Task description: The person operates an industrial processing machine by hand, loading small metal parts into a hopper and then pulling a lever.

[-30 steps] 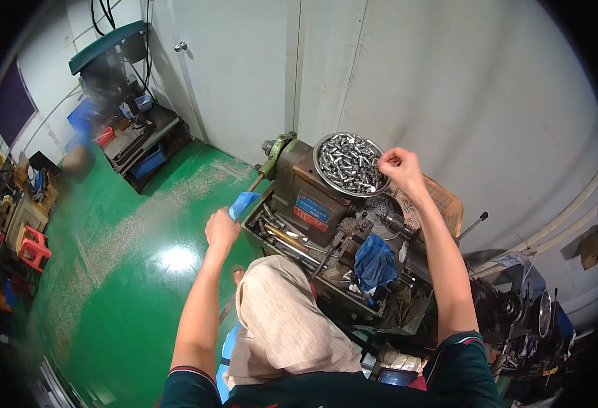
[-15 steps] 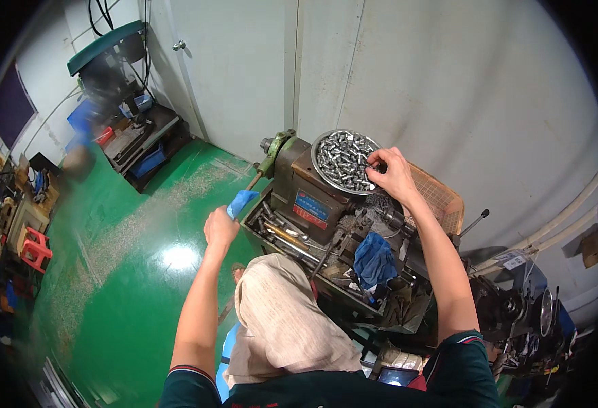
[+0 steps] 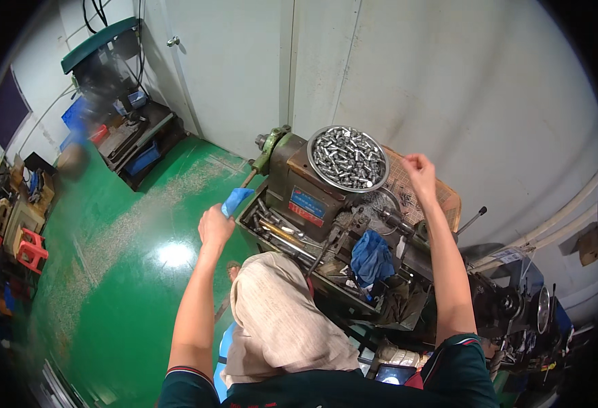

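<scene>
My left hand [image 3: 215, 227] is closed round the end of a lever [image 3: 248, 179], just below the blue wrap [image 3: 236, 201] on it. The lever comes off a green bracket [image 3: 266, 154] on a small bench lathe [image 3: 306, 183]. On top of the lathe's headstock rests a round metal bowl [image 3: 386, 170], heaped with short shiny metal pieces [image 3: 348, 158]. To the right of the bowl, my right hand [image 3: 421, 178] is raised above a shallow woven basket [image 3: 448, 202]. Its fingers are curled together, and whatever they may hold is too small to make out.
A blue rag [image 3: 372, 257] lies on the lathe among metal shavings and tools. Rods [image 3: 287, 236] fill its front tray. Behind stands a white wall. Another machine [image 3: 112, 88] is at the far left, near a red stool [image 3: 32, 250] on the green floor.
My right hand has left the metal pieces in the bowl and moved right, over the basket. My left hand stays on the lever, and the view has shifted slightly.
</scene>
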The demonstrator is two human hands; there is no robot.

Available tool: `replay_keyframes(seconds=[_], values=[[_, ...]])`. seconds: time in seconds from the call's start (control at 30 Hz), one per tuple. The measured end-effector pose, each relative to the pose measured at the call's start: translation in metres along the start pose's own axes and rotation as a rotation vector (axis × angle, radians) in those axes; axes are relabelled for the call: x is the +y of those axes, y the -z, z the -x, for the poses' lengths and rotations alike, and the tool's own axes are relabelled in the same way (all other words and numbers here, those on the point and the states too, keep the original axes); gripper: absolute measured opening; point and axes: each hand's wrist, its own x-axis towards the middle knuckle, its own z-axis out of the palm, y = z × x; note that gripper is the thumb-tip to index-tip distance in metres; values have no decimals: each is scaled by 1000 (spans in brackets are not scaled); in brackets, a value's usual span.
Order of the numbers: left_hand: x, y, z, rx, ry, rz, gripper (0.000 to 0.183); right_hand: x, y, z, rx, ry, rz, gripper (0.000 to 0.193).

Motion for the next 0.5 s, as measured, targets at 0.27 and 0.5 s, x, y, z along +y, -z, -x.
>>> replay_keyframes(seconds=[0.27,0.5], values=[[-3,-4,-2,-24,15,-10,24,50,-40,46,-359,-202,132,16],[-6,-4,-1,-13,9,-12,26,40,-45,48,-493,-232,135,21]])
